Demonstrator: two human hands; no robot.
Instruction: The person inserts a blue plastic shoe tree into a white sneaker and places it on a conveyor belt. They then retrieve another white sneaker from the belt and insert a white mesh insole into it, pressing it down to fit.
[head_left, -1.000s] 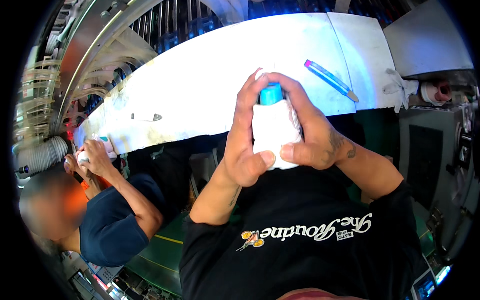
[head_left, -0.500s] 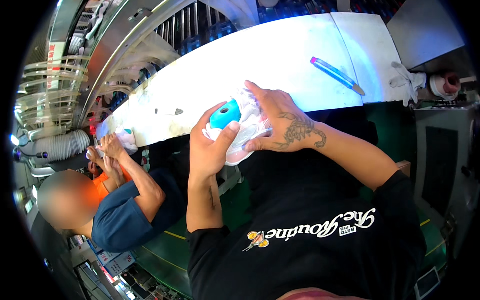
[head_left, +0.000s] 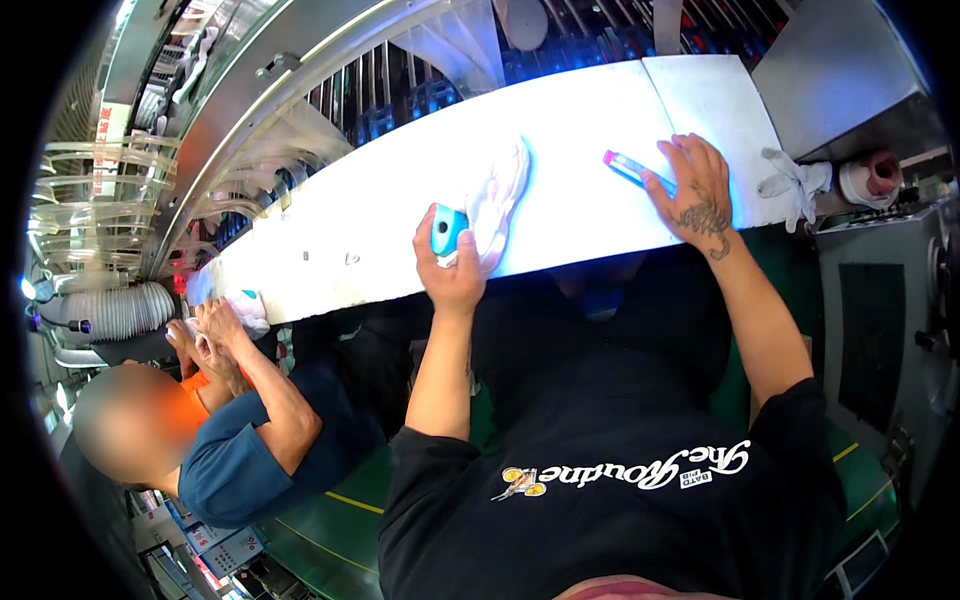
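Observation:
A white shoe (head_left: 507,190) lies on its side on the worktable, its upper washed out by bright light. From its opening sticks a blue shoe last (head_left: 448,230) with a dark hole. My left hand (head_left: 452,270) grips this last between thumb and fingers. Farther right, my right hand (head_left: 697,192) comes down over a slim blue pen-like tool (head_left: 630,170) with a pink end. Its fingers are spread above the tool, with the thumb beside it; the tool's other end is hidden under the hand.
The long white worktable (head_left: 380,185) runs across in front of me. At its right end are a white glove (head_left: 795,185) and a roll (head_left: 880,178). Two small bits, one a label (head_left: 352,258), lie leftward. A co-worker (head_left: 270,430) handles another shoe (head_left: 250,308) at left.
The shoe has gone from both my hands onto the table, with my left hand still on the last. My right hand has let go and moved right to the pen-like tool.

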